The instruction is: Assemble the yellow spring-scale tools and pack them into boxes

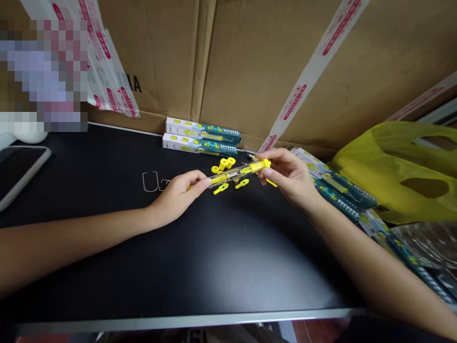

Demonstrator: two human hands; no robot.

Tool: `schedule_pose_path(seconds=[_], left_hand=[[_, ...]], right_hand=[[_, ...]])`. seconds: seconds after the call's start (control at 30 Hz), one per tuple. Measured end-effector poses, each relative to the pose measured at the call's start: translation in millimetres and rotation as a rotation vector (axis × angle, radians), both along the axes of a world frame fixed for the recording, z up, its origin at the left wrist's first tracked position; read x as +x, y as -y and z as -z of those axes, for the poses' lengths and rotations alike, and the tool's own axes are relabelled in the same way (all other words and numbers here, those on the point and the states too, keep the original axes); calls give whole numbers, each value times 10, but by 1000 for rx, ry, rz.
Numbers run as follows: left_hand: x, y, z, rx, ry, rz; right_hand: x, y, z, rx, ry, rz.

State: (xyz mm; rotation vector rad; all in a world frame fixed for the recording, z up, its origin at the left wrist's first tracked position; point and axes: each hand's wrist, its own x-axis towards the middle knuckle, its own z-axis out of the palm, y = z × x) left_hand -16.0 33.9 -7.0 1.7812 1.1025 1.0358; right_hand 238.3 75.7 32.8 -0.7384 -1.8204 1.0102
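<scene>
My left hand (180, 193) and my right hand (289, 176) together hold a clear tube with yellow parts (237, 173) a little above the black table (200, 247). The left fingers pinch its near end. The right fingers close round its yellow far end, where a thin metal tip sticks out. Under the tube lie several small yellow plastic pieces (224, 164). Two long white and green boxes (200, 138) lie stacked just behind them.
Taped cardboard cartons (250, 62) wall the back. A yellow plastic bag (403, 171) and more green boxes (339, 190) lie to the right. A phone (17, 171) rests at the left edge. A bent wire clip (150, 181) lies beside my left hand.
</scene>
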Motion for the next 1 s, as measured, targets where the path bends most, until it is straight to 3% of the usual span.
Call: schedule_pose_path(seconds=[0.2,1.0], left_hand=[[2,-6,17,3,33,2],[26,-5,-25,-145,124,-74]], right_hand=[[7,-8,-4,-67,-81,40],[-59,14,53,-20,-32,148]])
